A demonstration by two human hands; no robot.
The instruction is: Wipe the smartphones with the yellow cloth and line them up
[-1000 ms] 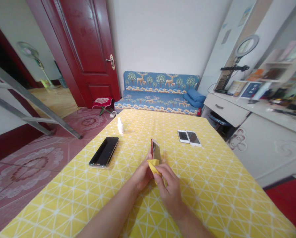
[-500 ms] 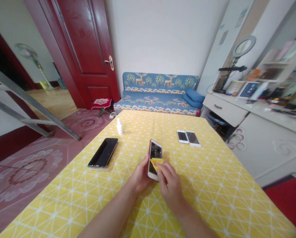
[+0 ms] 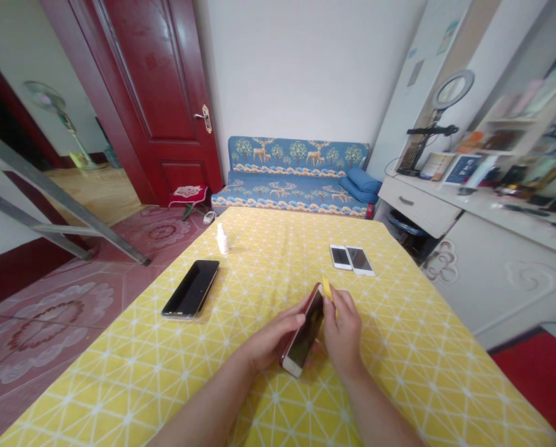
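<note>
My left hand is closed round a smartphone with a white front and a reddish case, its thumb along the left edge. The phone leans to the right, its dark screen turned up. At its upper right edge my right hand pinches a folded yellow cloth. The cloth touches or nearly touches that edge; exact contact is hard to see. To the left lies a larger black phone, screen up. Two white phones, a smaller one and a larger one, lie side by side farther back.
A small white bottle stands at the table's back left. The yellow patterned tablecloth covers the table. Beyond it is a blue sofa. A white dresser stands on the right, a metal ladder on the left.
The phone has tilted rightward and come lower in my left hand. My right hand has moved the yellow cloth from the lower screen up to the phone's upper right edge.
</note>
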